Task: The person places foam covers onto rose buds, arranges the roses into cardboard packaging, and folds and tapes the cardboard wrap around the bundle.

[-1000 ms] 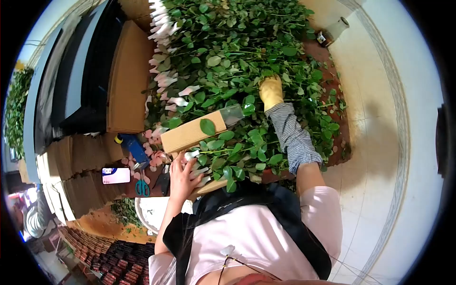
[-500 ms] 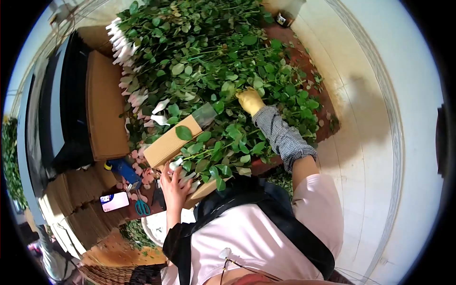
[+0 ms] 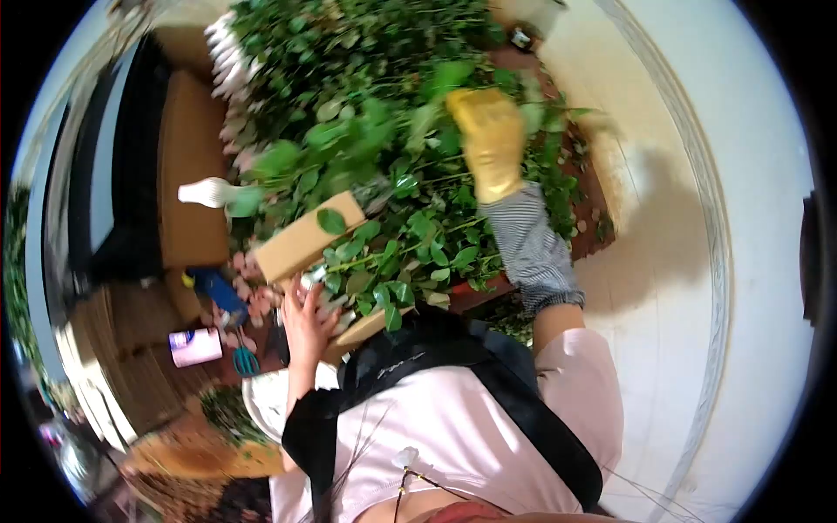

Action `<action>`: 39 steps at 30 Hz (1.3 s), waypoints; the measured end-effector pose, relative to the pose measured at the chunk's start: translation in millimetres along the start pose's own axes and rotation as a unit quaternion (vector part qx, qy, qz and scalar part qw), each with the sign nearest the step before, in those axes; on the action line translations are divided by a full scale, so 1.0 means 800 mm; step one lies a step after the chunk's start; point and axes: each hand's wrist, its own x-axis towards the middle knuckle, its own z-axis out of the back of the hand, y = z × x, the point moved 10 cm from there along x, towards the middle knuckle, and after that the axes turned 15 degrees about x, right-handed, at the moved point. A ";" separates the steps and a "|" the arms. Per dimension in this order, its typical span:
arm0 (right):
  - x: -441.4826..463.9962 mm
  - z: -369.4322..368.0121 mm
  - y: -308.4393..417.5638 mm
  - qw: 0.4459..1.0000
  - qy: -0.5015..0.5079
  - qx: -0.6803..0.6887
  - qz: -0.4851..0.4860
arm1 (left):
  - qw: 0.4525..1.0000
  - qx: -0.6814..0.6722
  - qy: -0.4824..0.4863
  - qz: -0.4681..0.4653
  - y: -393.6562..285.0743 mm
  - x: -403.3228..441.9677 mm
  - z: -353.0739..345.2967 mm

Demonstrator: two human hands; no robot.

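Right grip [image 3: 493, 139] (yellow-gloved) clenches a leafy stem [image 3: 357, 138] above the reddish-brown tabletop [image 3: 600, 228], beside pale tiles [image 3: 641, 336].

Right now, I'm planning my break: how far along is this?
Apparently done: a few white-sleeved blooms lying at the left hand. In hand: the gloved right hand holds up one white-headed stem. Remaining, probably: the large leafy pile behind.
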 end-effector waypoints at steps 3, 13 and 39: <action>0.004 0.026 -0.028 0.996 -0.008 -0.078 0.030 | 1.000 0.003 0.006 -0.006 0.001 0.001 0.001; -0.072 0.082 -0.010 0.938 0.195 0.240 -0.157 | 0.998 -0.053 -0.024 0.000 0.007 0.001 0.006; -0.232 -0.013 0.059 0.931 0.116 0.127 -0.321 | 0.999 -0.011 -0.013 -0.027 0.001 0.007 -0.003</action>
